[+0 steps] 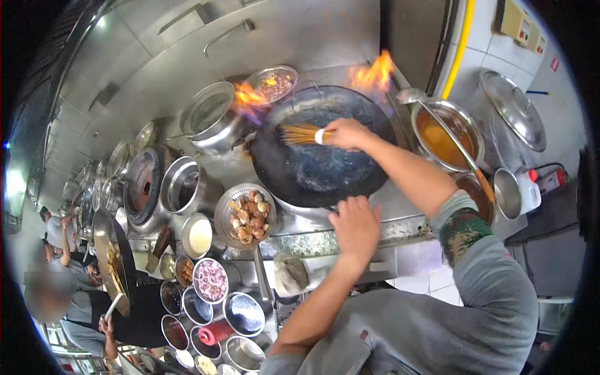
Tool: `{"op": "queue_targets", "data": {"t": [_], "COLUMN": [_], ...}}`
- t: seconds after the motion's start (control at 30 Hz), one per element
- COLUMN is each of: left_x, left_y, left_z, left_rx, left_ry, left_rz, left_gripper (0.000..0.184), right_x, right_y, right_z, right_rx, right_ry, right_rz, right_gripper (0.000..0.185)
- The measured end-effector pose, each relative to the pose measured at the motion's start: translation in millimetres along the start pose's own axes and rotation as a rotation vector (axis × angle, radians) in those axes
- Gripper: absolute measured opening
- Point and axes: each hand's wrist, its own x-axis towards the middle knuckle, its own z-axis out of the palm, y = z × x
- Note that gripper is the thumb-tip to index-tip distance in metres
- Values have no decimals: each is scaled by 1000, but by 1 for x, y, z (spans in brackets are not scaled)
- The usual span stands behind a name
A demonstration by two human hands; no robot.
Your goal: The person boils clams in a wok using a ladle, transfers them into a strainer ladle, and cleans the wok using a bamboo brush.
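My right hand (347,134) is closed round the white-banded end of a bamboo wok brush (302,134). The brush's bristles spread out over the inside of a large black wok (319,172), whose inner surface looks wet and streaked. My left hand (356,228) is at the wok's near edge, fingers curled over its handle; part of that grip is hidden under the fingers. Flames (373,75) rise behind the wok on the right, and more flames (249,98) at its left. Left of the wok, a perforated ladle (220,215) holds browned mushroom-like pieces.
On the right, a long ladle (453,134) lies across a pot of brown liquid (437,164). Steel pots (215,134) stand left of the wok. Several ingredient containers, one with sliced onions (210,280), fill the lower left. A co-worker (81,312) holds another wok (112,262) at far left.
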Motion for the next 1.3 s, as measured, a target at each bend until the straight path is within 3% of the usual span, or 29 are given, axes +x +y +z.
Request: {"op": "queue_targets", "data": {"t": [0.13, 0.23, 0.27, 0.33, 0.4, 0.5, 0.6, 0.7, 0.8, 0.93, 1.0, 1.07, 1.1, 1.13, 1.17, 1.2, 1.23, 1.27, 1.3], "left_x": [0, 0, 0, -3, -9, -7, -9, -11, -8, -5, -7, -8, -8, -7, -5, -5, -5, -5, -5], "left_y": [-13, -27, -32, -45, -50, -52, -51, -45, -43, -38, -41, -44, -43, -41, -38, -37, -37, -36, -36], "left_z": [12, 2, 0, -6, -4, -2, -1, -1, 3, 4, 5, 5, 4, 1, 1, 4, 5, 5, 3], "left_rx": [86, 76, 45, -8, -11, 21, 21, 24, -11, -9, 42, -23, -26, -34, -46, -62, -72, -81, -79], "left_ry": [15, 9, 13, 17, 42, 49, 52, 23, 106, 90, 93, 119, 107, 90, 80, 92, 105, 117, 95], "left_rz": [27, 82, 89, 108, 126, 130, 107, 67, 76, 71, 94, 90, 70, 57, 42, 32, 28, 31, 20], "left_gripper": [22, 21, 20, 20, 21, 21, 22, 22, 21, 20, 19, 20, 21, 21, 21, 21, 21, 21, 21], "right_x": [-38, -87, -116, -139, -151, -142, -135, -107, -132, -60, -41, -59, -87, -96, -137, -145, -136, -132, -118], "right_y": [-31, -23, -24, 6, 2, 6, -13, -11, -24, -39, -40, -29, -21, 8, -15, -2, 28, 22, 18], "right_z": [15, 0, -22, -48, -77, -42, -9, -41, -21, 37, 39, 38, 19, 2, -53, -73, -90, -104, -96], "right_rx": [278, 122, 90, -102, -199, -82, -154, -340, -151, -44, 192, 163, 122, -16, -239, -448, -537, -662, -663], "right_ry": [-153, -284, -344, -293, -357, -106, -132, -223, -67, 121, 73, -58, -183, -230, -385, -344, -271, -265, -117], "right_rz": [-56, -229, -186, -380, -231, -490, -289, -197, -482, -223, -152, -240, -251, -407, -239, -187, -339, -154, -63], "right_gripper": [50, 58, 58, 53, 49, 48, 46, 40, 38, 30, 29, 40, 47, 49, 53, 48, 43, 35, 31]}}
